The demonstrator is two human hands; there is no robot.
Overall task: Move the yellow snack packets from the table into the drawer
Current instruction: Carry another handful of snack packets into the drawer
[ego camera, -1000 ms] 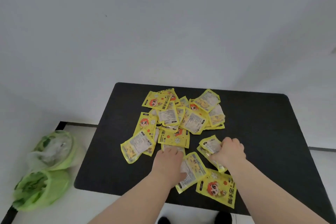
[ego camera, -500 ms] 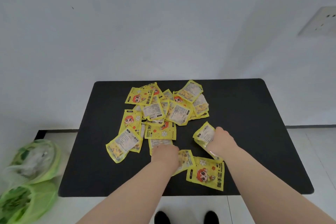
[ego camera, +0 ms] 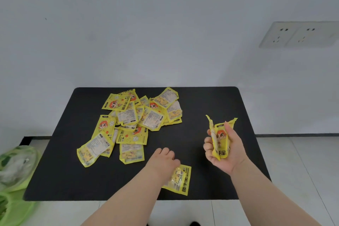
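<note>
Currently, the right grip (ego camera: 222, 149) is clamped round an upright bunch of yellow snack packets (ego camera: 220, 139), held above the right middle of the black bench (ego camera: 201, 101). The left grip (ego camera: 163, 159) lies knuckles-up at the lower centre, over the edge of a single packet (ego camera: 180, 180), and I cannot tell whether its fingers hold anything. Other packets lie in a loose overlapping pile (ego camera: 135, 121) on the bench left of centre, with green bags (ego camera: 14, 167) at the lower left of the frame.
</note>
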